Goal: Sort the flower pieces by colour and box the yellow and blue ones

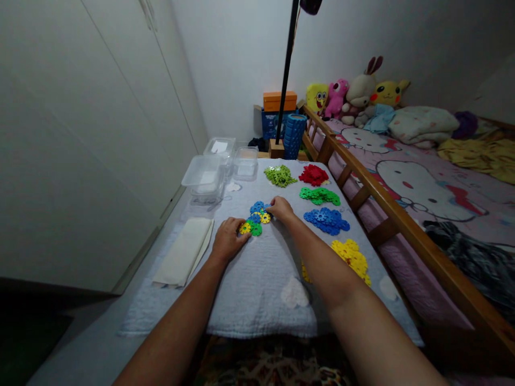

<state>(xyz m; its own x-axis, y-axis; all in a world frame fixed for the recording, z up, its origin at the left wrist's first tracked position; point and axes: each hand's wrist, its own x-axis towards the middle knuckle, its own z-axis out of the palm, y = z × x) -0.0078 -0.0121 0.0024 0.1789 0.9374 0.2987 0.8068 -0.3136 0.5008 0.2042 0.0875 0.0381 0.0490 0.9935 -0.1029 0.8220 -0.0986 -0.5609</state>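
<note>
A small cluster of joined plastic interlocking discs (256,219) in blue, yellow and green lies mid-table on the pale cloth. My left hand (230,238) grips its near left end, with thumb and fingers around a yellow disc (245,229). At the far right end my right hand (281,207) pinches a blue disc (267,209), whose edge is partly covered by the fingertips. Sorted piles lie to the right: lime-green pieces (280,176), red pieces (313,175), green discs (319,195), blue discs (326,220) and yellow discs (351,257). My right forearm hides part of the yellow pile.
Clear plastic containers (205,174) stand at the back left, near a folded cream cloth (185,252). A wooden bed rail (372,198) runs along the right side. Behind the table are a black pole (286,75), a blue foam roller (294,136) and an orange box (279,101).
</note>
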